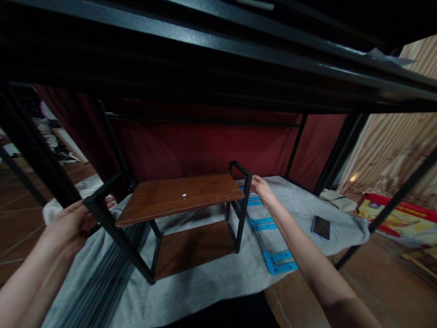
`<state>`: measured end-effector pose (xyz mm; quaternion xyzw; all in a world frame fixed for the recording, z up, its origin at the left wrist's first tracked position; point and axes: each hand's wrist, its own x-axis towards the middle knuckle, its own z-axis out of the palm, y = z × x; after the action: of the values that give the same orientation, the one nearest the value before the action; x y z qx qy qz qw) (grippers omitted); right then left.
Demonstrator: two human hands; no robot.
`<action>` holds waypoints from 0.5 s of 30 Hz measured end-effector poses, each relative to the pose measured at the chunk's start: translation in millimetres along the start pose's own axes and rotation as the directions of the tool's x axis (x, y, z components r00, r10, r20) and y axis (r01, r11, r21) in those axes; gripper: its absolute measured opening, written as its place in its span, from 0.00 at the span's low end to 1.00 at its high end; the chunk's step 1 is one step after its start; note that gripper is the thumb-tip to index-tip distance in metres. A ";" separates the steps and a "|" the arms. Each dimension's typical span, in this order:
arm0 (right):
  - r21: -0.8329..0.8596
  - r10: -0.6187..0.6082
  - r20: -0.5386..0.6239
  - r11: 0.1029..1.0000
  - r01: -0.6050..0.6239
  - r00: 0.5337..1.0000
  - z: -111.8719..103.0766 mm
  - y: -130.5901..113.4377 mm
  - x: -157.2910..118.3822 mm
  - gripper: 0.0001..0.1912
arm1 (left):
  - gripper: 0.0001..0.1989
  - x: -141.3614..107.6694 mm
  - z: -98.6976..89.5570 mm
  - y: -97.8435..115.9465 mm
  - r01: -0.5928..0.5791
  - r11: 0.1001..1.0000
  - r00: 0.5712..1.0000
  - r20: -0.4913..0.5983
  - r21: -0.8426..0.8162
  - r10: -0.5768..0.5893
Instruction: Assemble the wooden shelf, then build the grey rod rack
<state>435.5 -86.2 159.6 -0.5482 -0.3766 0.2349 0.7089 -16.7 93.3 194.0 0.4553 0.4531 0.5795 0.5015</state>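
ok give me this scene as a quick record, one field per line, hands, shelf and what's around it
left hand: at shelf's left side frame, partly behind it
right hand: fingers at right side frame, grip unclear
shelf: two brown boards, black frame, upright
upper board: small white spot
under shelf: grey cloth
right of shelf: blue pieces, phone
left of shelf: dark ribbed strips

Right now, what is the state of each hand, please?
Left hand: curled around left metal frame of wooden shelf.
Right hand: fingertips at its right metal frame, grip cannot be told.
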 end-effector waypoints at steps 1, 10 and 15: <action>0.003 -0.002 0.011 1.000 0.002 1.000 3.4 0.1 9.0 0.17 | 0.10 7.6 1.6 1.2 0.027 1.000 0.999 0.036 -0.013 -0.027; -0.020 0.050 0.013 0.999 -0.049 0.999 44.7 19.4 55.3 0.15 | 0.13 37.3 27.2 -12.3 0.000 0.998 0.970 0.242 0.064 -0.016; -0.045 0.024 0.026 0.999 -0.023 0.999 49.5 25.6 59.9 0.19 | 0.04 24.7 43.6 -5.9 -0.041 0.994 0.977 0.212 0.099 0.019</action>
<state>434.7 -4.4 157.4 -0.5651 -0.3846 0.2420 0.6886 25.1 121.3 197.7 0.5464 0.4196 0.5113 0.5138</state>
